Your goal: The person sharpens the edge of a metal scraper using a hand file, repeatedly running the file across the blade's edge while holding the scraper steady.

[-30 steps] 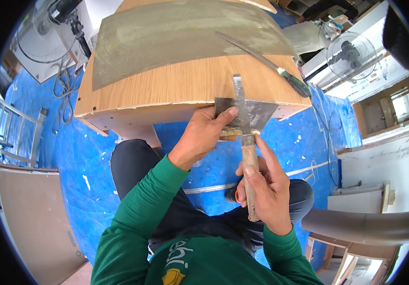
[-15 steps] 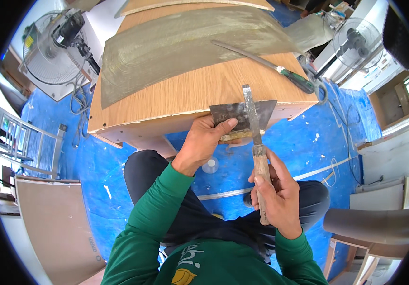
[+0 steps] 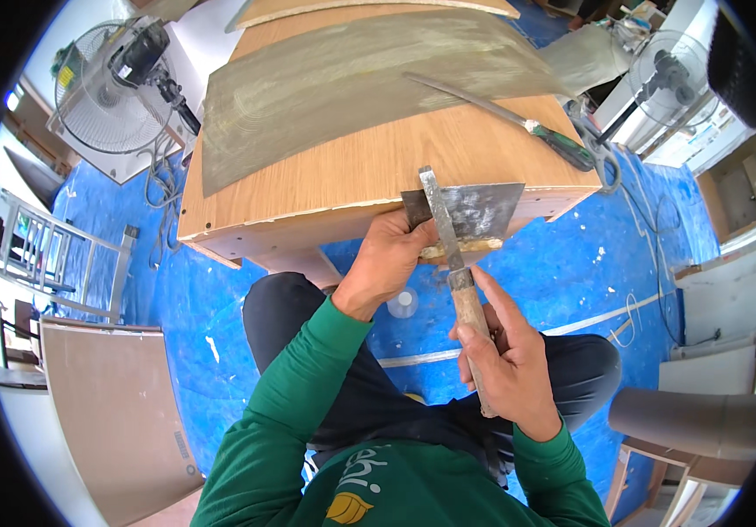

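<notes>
My left hand [image 3: 385,263] grips a wide putty knife [image 3: 489,213] by its pale, crusted handle edge, thumb pressed on top. Its dark square blade is smeared with whitish residue and points away from me, close to the front edge of the wooden box [image 3: 396,151]. In my right hand [image 3: 517,373] is a narrow chisel [image 3: 468,312], held by its worn wooden handle with the index finger extended alongside. The chisel's flat metal blade lies slantwise across the left part of the putty knife; whether they touch firmly, I cannot tell.
On the box lie a long file [image 3: 562,149] with a green-black handle and a grey-brown smeared sheet [image 3: 343,88]. Fans stand at the far left [image 3: 106,88] and far right [image 3: 669,79]. Blue sheeting [image 3: 211,386] covers the floor, with cables, a ladder [image 3: 66,255] and a leaning board [image 3: 115,395].
The chisel has moved left across the putty knife's blade, toward my left thumb, and tilts more to the left. Both hands keep their holds; the whole view has shifted slightly.
</notes>
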### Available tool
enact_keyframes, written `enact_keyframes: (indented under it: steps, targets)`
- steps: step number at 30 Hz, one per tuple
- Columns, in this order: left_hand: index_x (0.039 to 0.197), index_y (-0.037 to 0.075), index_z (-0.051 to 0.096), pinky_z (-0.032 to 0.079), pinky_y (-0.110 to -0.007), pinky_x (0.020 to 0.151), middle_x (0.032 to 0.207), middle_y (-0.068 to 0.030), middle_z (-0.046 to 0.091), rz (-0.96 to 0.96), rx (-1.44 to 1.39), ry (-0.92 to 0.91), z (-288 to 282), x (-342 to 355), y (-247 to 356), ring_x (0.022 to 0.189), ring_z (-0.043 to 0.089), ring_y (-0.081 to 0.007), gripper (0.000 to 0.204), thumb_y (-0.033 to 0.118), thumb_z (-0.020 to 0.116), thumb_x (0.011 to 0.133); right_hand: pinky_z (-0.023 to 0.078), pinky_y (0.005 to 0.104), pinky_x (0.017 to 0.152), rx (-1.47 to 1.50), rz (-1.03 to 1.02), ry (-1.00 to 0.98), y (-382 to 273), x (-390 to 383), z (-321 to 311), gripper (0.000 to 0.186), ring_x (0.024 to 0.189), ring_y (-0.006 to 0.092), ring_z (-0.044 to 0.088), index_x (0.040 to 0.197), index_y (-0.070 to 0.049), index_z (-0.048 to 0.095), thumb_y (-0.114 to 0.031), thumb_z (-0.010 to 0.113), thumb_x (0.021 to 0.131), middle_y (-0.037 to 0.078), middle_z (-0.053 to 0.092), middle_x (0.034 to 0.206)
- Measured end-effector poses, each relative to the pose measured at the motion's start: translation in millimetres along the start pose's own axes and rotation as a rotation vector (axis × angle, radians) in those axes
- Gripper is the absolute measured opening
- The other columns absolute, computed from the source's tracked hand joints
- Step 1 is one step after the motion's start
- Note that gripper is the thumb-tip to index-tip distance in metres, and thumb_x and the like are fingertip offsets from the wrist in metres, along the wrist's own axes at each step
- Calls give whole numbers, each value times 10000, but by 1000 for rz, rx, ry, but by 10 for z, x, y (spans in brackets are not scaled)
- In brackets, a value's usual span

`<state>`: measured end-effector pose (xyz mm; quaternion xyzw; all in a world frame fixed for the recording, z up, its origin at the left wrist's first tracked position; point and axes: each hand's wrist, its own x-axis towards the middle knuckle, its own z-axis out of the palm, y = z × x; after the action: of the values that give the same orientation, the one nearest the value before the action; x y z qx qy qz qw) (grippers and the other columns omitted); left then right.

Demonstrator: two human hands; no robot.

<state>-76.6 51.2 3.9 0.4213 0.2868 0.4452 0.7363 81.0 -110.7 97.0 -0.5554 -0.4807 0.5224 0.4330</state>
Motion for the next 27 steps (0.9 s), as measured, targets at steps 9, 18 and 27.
enact_keyframes:
  steps: [9,18,27]
  targets:
    - [1169,-61,730,682,-376,791,1033,-124,775,-14,36,31,25,-4,24,858,770,-204,262,185,733,1079,491,275,523,-20,3,-23,-19,40,67,672,621,86,612,1709,-80,379,-77,630,1087,66,698,939]
    - [1179,-69,730,662,-343,803,1038,-91,764,9,70,27,36,-18,62,891,730,-147,266,179,727,1083,490,268,535,-55,14,-15,-97,34,105,664,625,87,613,1709,-66,373,-102,629,1097,81,701,961]
    - [1221,-77,717,679,-356,793,1102,-110,759,64,84,9,9,20,15,916,733,-160,284,174,714,1088,497,267,550,-88,14,10,-129,11,151,651,626,87,619,1694,-52,399,-122,645,1096,67,693,914]
